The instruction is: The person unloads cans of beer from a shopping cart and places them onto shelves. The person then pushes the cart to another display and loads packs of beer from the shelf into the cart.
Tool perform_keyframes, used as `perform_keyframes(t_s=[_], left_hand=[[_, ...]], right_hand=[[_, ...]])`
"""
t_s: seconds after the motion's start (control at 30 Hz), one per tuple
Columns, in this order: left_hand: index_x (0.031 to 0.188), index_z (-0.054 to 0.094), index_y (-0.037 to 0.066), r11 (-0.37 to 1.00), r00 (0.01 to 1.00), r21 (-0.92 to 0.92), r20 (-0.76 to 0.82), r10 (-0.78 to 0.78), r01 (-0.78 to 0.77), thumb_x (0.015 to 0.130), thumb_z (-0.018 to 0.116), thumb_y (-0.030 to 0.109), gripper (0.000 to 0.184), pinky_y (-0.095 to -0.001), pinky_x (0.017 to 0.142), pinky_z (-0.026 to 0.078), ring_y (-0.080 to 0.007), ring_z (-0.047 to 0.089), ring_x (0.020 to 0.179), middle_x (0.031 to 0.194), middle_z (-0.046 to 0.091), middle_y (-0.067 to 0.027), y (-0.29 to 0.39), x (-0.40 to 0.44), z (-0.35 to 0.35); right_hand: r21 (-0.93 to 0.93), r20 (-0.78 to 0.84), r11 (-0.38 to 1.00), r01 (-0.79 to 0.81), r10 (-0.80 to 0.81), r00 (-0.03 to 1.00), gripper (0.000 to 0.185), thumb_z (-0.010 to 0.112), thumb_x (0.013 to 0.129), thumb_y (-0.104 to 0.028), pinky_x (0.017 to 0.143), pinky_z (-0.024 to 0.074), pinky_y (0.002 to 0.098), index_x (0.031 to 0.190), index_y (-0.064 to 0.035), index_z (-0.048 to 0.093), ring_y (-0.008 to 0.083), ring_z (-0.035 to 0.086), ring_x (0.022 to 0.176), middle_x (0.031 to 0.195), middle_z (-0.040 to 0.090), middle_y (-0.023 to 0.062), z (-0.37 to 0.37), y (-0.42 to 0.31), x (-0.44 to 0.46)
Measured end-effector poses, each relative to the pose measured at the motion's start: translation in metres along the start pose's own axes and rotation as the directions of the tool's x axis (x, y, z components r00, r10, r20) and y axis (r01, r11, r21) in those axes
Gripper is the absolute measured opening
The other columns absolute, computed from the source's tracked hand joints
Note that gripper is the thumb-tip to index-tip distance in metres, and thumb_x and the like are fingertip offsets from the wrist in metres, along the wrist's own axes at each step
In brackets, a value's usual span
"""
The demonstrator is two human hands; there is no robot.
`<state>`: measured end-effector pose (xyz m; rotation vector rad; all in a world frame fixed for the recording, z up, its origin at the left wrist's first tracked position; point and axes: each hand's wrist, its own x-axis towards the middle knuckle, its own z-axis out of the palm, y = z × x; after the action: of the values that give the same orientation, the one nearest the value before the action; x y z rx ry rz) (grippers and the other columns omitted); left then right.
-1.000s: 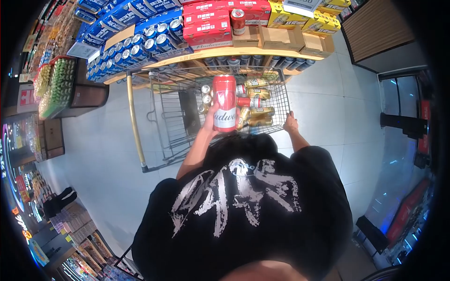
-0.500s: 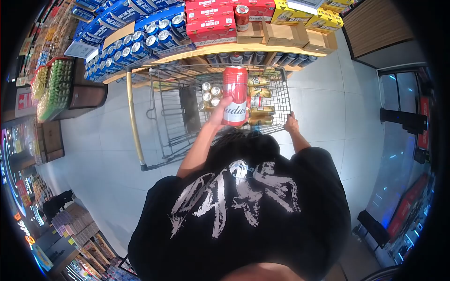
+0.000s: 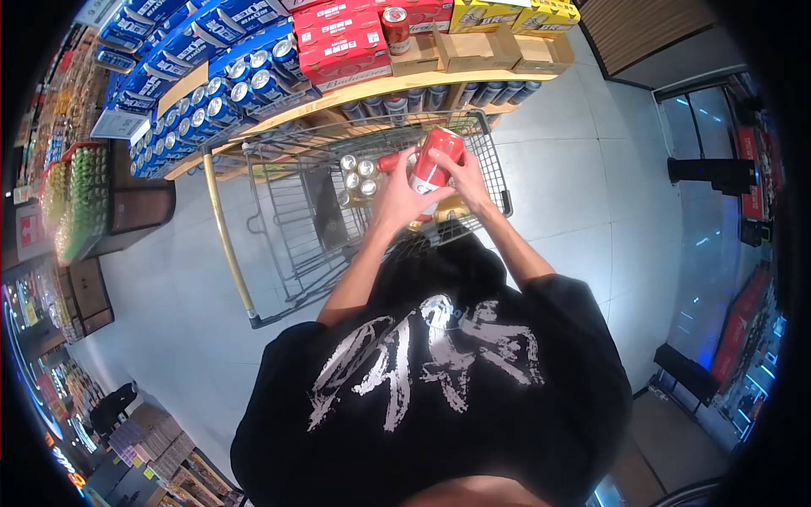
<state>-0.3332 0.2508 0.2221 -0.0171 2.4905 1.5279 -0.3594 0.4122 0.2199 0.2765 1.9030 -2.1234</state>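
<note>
A person in a black T-shirt [image 3: 422,355] with a brushed white-and-grey print held a red can [image 3: 445,142] over a wire shopping cart [image 3: 508,201]. The left hand [image 3: 394,193] was wrapped around the can's near left side, while the right hand [image 3: 466,179] gripped the opposite side, its thumb laid across the red surface. The can was tilted between them, its top leaning away and to the right.

Just left of the hands, silver-topped cans [image 3: 366,168] stood in a cluster in the cart, a second red can [image 3: 387,162] partly hidden beside the left hand. Gold cans [image 3: 450,207] showed below the right wrist. The cart's gold-coloured handle [image 3: 226,245] ran well to the left of both hands.

Beyond the hands, a wooden shelf [image 3: 422,82] carried blue cans [image 3: 218,110] to the left, red Budweiser cartons [image 3: 342,59] nearly straight ahead, and open cardboard trays [image 3: 477,55] to the right. A lone can [image 3: 395,35] stood by the cartons, with yellow cartons [image 3: 490,17] behind the trays.
</note>
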Motion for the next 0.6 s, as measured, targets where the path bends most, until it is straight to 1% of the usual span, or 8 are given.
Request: perform_keyframes(t_s=[0.03, 0.13, 0.2, 0.3, 0.43, 0.53, 0.57, 0.6], left_hand=[[0.154, 0.027, 0.008, 0.998, 0.999, 0.05, 0.044, 0.026, -0.029, 0.076, 0.087, 0.041, 0.103, -0.0396, 0.097, 0.05, -0.0249, 0.063, 0.114, 0.124, 0.064, -0.0153, 0.01, -0.005, -0.005], [0.159, 0.014, 0.013, 0.751, 0.974, -0.639, 0.226, -0.025, 0.167, 0.085, 0.076, 0.051, 0.104, -0.0419, 0.098, 0.049, -0.0272, 0.062, 0.117, 0.129, 0.061, -0.0159, 0.005, -0.005, -0.006], [0.161, 0.006, 0.018, 0.621, 0.919, -0.731, 0.391, 0.042, 0.283, 0.09, 0.068, 0.055, 0.101, -0.0525, 0.101, 0.049, -0.0296, 0.057, 0.124, 0.135, 0.057, -0.0163, -0.005, -0.005, -0.007], [0.16, 0.008, 0.02, 0.412, 0.837, -0.793, 0.535, 0.115, 0.449, 0.088, 0.074, 0.044, 0.101, -0.0634, 0.1, 0.049, -0.0307, 0.05, 0.133, 0.143, 0.049, -0.0166, 0.011, -0.012, -0.003], [0.159, 0.013, 0.016, 0.465, 0.923, -0.819, 0.384, 0.008, 0.336, 0.088, 0.076, 0.017, 0.095, -0.0567, 0.103, 0.049, -0.0298, 0.048, 0.134, 0.151, 0.038, -0.0151, 0.038, -0.01, 0.023], [0.159, 0.016, 0.016, 0.631, 0.971, -0.758, 0.238, 0.032, 0.165, 0.089, 0.074, 0.014, 0.091, -0.0485, 0.109, 0.044, -0.0277, 0.046, 0.136, 0.15, 0.039, -0.0128, 0.025, 0.007, 0.038], [0.157, 0.019, 0.013, 0.572, 0.988, -0.807, 0.145, -0.043, 0.144, 0.081, 0.081, 0.016, 0.098, -0.0391, 0.102, 0.049, -0.0256, 0.054, 0.125, 0.134, 0.053, -0.0146, 0.022, 0.009, 0.045], [0.158, 0.018, 0.015, 0.568, 0.99, -0.813, 0.139, -0.025, 0.128, 0.082, 0.079, 0.016, 0.098, -0.041, 0.105, 0.046, -0.0261, 0.051, 0.129, 0.14, 0.048, -0.014, 0.025, 0.013, 0.044]], right_hand=[[0.069, -0.014, 0.996, 0.064, -0.064, 0.998, 0.047, 0.074, 0.09, -0.035, 0.085, 0.0512, 0.0292, 0.117, 0.003, 0.065, 0.0124, 0.065, 0.09, 0.104, 0.071, 0.0082, -0.005, 0.007, 0.006], [0.492, 0.124, 0.853, -0.172, 0.127, 0.984, 0.047, 0.065, 0.092, -0.043, 0.079, 0.0559, 0.0331, 0.111, 0.0, 0.064, 0.0199, 0.069, 0.084, 0.095, 0.07, 0.0112, -0.018, 0.004, 0.016], [0.544, 0.283, 0.773, -0.326, 0.197, 0.939, 0.062, 0.058, 0.09, -0.057, 0.069, 0.0592, 0.0384, 0.115, -0.0001, 0.06, 0.0235, 0.07, 0.075, 0.089, 0.07, 0.0143, -0.027, -0.015, 0.017], [0.571, 0.373, 0.777, -0.267, 0.044, 0.927, 0.062, 0.056, 0.091, -0.057, 0.069, 0.0596, 0.0366, 0.114, -0.0001, 0.061, 0.0225, 0.071, 0.075, 0.088, 0.07, 0.0139, -0.033, -0.021, 0.031], [0.496, 0.342, 0.844, -0.203, 0.024, 0.939, 0.056, 0.055, 0.093, -0.053, 0.072, 0.0596, 0.0345, 0.113, -0.0012, 0.062, 0.021, 0.071, 0.077, 0.091, 0.071, 0.0138, -0.036, -0.019, 0.045], [0.439, 0.359, 0.881, -0.176, 0.008, 0.933, 0.053, 0.056, 0.096, -0.048, 0.084, 0.0561, 0.0326, 0.121, -0.0011, 0.06, 0.0186, 0.07, 0.09, 0.103, 0.07, 0.0126, -0.042, -0.028, 0.055], [0.418, 0.358, 0.896, -0.151, -0.01, 0.934, 0.054, 0.056, 0.097, -0.048, 0.088, 0.0545, 0.0327, 0.124, -0.0008, 0.059, 0.0182, 0.069, 0.095, 0.107, 0.069, 0.012, -0.044, -0.031, 0.061], [0.398, 0.357, 0.908, -0.129, -0.024, 0.934, 0.056, 0.057, 0.097, -0.047, 0.092, 0.0529, 0.0328, 0.128, -0.0005, 0.057, 0.0178, 0.068, 0.1, 0.112, 0.068, 0.0114, -0.045, -0.034, 0.065]])
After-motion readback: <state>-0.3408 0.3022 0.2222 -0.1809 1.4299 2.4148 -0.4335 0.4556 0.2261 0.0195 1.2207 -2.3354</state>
